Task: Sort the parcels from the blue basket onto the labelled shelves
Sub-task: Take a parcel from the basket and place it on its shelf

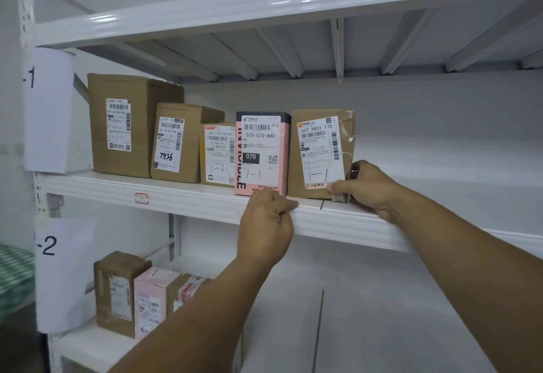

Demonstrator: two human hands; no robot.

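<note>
From the head camera, five parcels stand in a row on the upper shelf, beside a paper sign marked "-1". From the left there is a big brown box, a smaller brown box, a little brown box, a pink box and a crumpled brown parcel — the last in the row.

The right hand is on the crumpled brown parcel. Its fingers curl round the parcel's right side and the thumb presses the bottom front corner, so it has hold of it.

The left hand rests at the front edge of the shelf, just under the pink box. Its fingers are curled shut in a loose fist, and I cannot tell if anything is inside.

On the lower shelf, by a sign marked "-2", stand three more parcels — brown, pink and brown — partly hidden by the left arm.
</note>
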